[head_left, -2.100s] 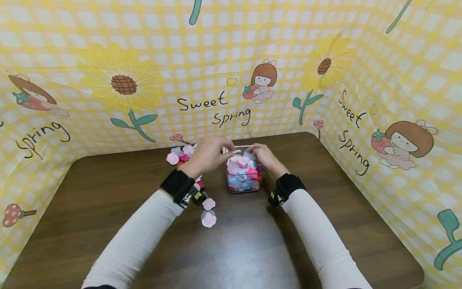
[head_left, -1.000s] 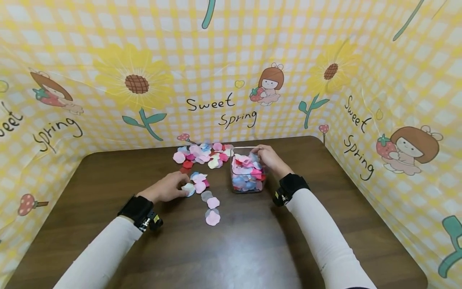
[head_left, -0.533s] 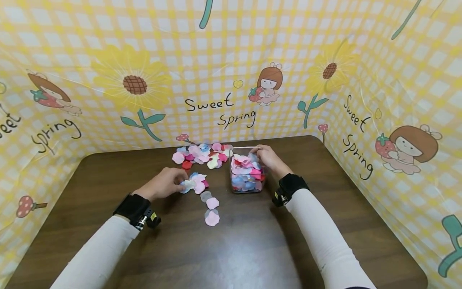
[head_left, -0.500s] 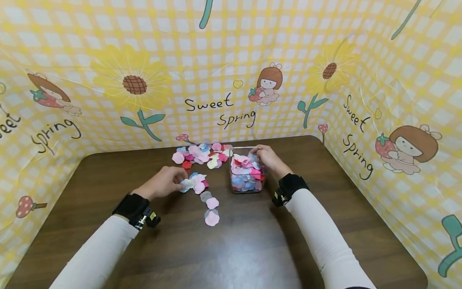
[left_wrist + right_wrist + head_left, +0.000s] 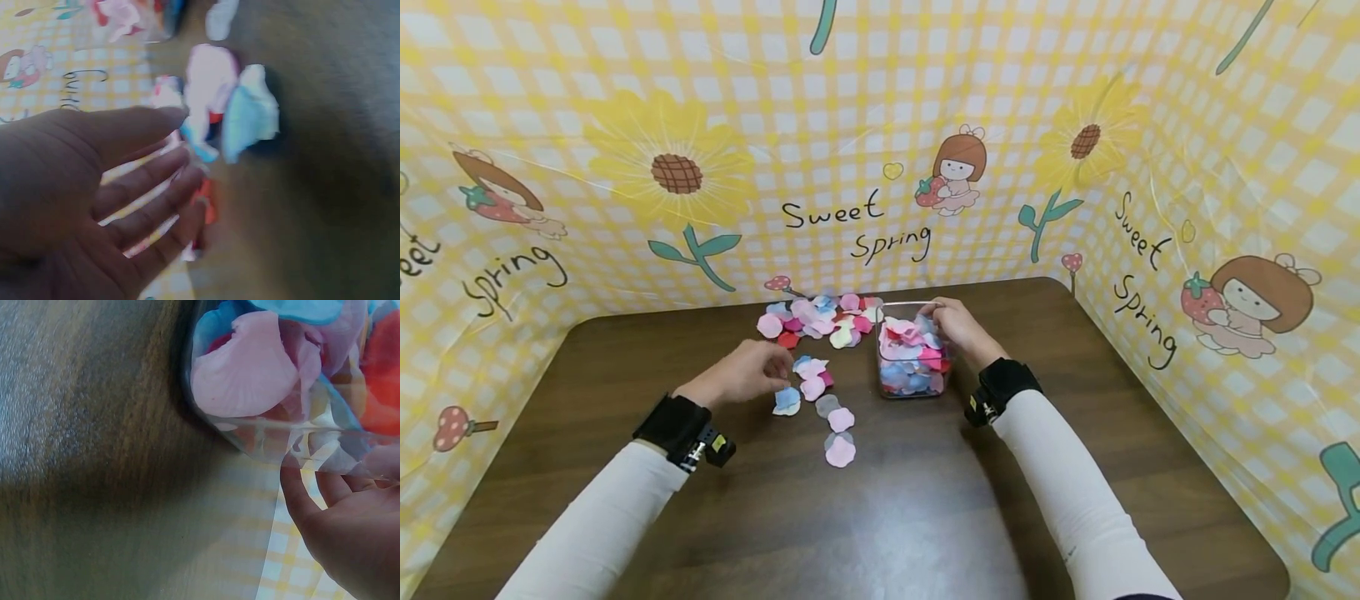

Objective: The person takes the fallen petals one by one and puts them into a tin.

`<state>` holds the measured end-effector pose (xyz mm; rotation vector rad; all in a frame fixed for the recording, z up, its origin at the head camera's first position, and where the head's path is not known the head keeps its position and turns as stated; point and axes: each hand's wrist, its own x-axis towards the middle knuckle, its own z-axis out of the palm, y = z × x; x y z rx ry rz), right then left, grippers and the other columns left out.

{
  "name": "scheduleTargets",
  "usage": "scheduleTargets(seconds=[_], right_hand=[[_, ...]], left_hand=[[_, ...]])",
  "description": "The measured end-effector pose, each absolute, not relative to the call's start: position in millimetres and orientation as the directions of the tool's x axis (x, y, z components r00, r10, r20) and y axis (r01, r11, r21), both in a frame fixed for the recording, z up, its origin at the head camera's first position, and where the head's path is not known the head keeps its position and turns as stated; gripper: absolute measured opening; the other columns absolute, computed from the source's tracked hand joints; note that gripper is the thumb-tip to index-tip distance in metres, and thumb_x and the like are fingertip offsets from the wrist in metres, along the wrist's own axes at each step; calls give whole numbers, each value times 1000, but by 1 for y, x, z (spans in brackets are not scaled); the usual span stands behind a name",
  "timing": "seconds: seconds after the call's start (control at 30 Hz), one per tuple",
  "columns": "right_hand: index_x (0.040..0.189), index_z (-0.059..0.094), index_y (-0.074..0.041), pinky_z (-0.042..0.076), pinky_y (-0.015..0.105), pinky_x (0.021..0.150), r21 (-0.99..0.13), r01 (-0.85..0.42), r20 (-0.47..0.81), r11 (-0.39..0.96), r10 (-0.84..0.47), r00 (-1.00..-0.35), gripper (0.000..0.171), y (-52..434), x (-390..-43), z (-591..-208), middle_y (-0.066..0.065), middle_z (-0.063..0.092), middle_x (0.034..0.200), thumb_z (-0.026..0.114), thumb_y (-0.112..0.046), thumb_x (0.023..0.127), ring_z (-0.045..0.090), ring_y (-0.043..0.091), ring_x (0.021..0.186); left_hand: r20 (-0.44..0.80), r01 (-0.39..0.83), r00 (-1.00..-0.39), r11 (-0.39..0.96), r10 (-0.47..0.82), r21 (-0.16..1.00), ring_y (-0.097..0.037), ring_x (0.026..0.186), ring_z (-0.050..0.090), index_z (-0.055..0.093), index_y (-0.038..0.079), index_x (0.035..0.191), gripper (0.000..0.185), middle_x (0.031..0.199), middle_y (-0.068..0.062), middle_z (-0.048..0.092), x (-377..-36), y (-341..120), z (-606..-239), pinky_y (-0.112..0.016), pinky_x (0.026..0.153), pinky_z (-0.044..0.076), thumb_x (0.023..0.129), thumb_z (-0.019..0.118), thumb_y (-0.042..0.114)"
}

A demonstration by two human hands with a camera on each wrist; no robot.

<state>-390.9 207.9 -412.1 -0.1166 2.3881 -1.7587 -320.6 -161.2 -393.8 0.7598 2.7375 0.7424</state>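
Observation:
My left hand [image 5: 741, 371] hovers at the left of the petals, fingers loosely bent and thumb apart, with nothing held. Just under its fingertips lies a pair of blue and cream artificial petals [image 5: 786, 402], also seen in the blurred left wrist view as pale blue petals [image 5: 250, 112]. Beside it is a small cluster of pink and blue petals [image 5: 812, 387]. With its fingers hooked over the rim, my right hand [image 5: 961, 329] grips the right side of a clear plastic box [image 5: 912, 396] heaped with pink, blue and red petals [image 5: 247, 375].
A wider scatter of petals [image 5: 805, 312] lies at the table's back edge, left of the box. Grey and pink petals [image 5: 841, 450] form a short line toward the front. Behind the brown wooden table [image 5: 895, 517] hangs a yellow checked cloth [image 5: 820, 108].
My left hand has gone from the box to the petals at left and let go of the blue and cream petals, now apart from the cluster. My right hand stays on the box.

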Motion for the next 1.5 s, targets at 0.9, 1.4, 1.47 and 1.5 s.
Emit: scheduleTargets(seconds=[0.9,1.4,1.47,1.5], right_hand=[[122,62,3,33,40,67,-957,36,-89,287,-174,-981,41,213,-389,-414,1,36,67,37,0,91,30,17,57],[120,63,3,36,35,64,-959,17,-76,282,-199,-977,37,203,-393,-416,-2,43,72,36,-3,96,36,14,59],[120,63,4,34,33,61,-960,28,-81,277,-183,-980,38,206,-393,-415,-3,41,68,36,-1,94,34,13,57],[120,62,4,32,33,60,-961,34,-85,274,-175,-981,38,208,-393,-414,-2,37,66,36,-1,94,31,13,55]], left_hand=[[274,542,-838,657,473,525,-18,79,67,76,6,110,19,91,-4,75,-330,-76,-323,-37,75,53,100,68,21],[219,547,-828,656,517,521,-21,98,69,70,8,126,30,115,-6,73,-344,-25,-336,-39,84,54,100,68,22],[228,537,-838,676,495,504,-23,94,68,70,10,125,29,115,-7,73,-345,-45,-335,-41,82,54,100,67,23],[229,530,-845,692,484,490,-23,92,68,70,11,126,29,115,-7,73,-345,-57,-336,-42,81,53,100,68,24]])
